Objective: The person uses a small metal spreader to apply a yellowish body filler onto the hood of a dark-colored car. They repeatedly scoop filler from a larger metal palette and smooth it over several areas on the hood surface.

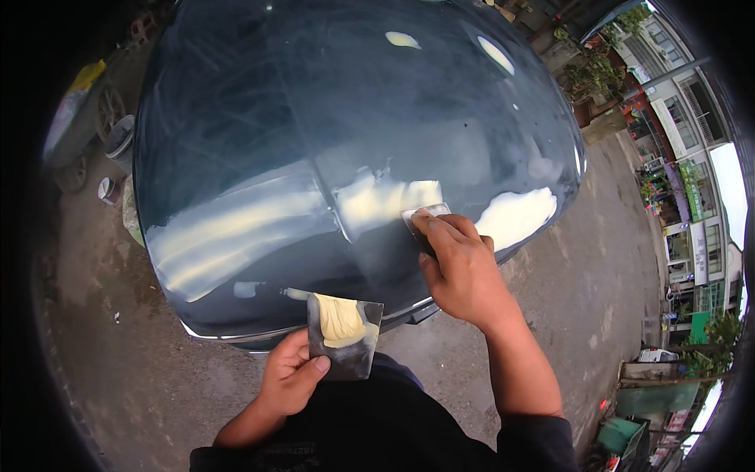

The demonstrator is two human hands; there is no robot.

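Note:
A dark blue-grey car hood fills the middle, patched with pale yellow and white body filler. My right hand grips a thin spreader, its edge against the hood at the right end of the central filler patch. Below the hood's front edge, my left hand pinches a dark square plate by its lower left corner. A creamy yellow lump of filler lies on that plate. My right fingers hide part of the spreader.
A whiter filler patch lies right of my right hand. At the left, a bucket and a small can stand on the ground near a wheel. Buildings and plants line the right side.

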